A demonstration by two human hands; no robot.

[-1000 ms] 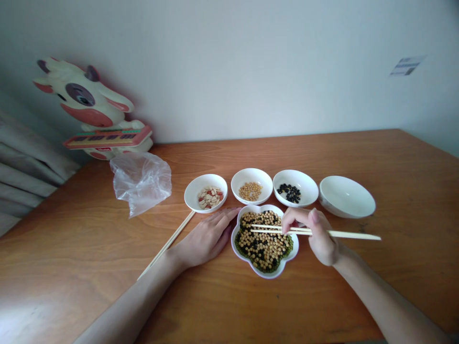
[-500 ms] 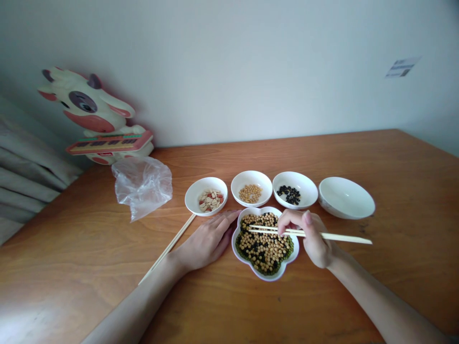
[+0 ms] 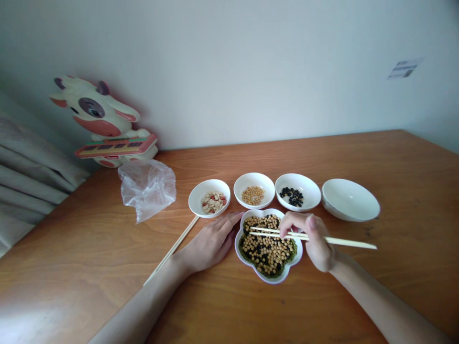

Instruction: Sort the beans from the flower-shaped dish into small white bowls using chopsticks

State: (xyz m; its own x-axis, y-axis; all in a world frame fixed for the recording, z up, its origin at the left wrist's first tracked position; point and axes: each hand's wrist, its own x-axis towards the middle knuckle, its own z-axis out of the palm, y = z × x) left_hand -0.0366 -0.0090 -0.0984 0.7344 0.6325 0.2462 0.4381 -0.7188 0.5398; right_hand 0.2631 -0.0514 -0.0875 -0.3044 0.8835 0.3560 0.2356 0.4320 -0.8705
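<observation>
While a pair of wooden chopsticks [image 3: 349, 242] is clenched in the right hand [image 3: 315, 243], their tips are held over mixed beans [image 3: 268, 253] in a white flower-shaped dish [image 3: 287, 273]; contact with the beans cannot be told. The left hand [image 3: 211, 241] is laid open on a wooden table [image 3: 322, 296], nothing grasped, fingertips just beside the dish. A loose chopstick [image 3: 172, 248] is left beside the left wrist. Peanut pieces [image 3: 214, 202], soybeans [image 3: 253, 195] and black beans [image 3: 292, 196] are held in small white bowls behind the dish, with a larger white bowl [image 3: 350, 200] further right.
</observation>
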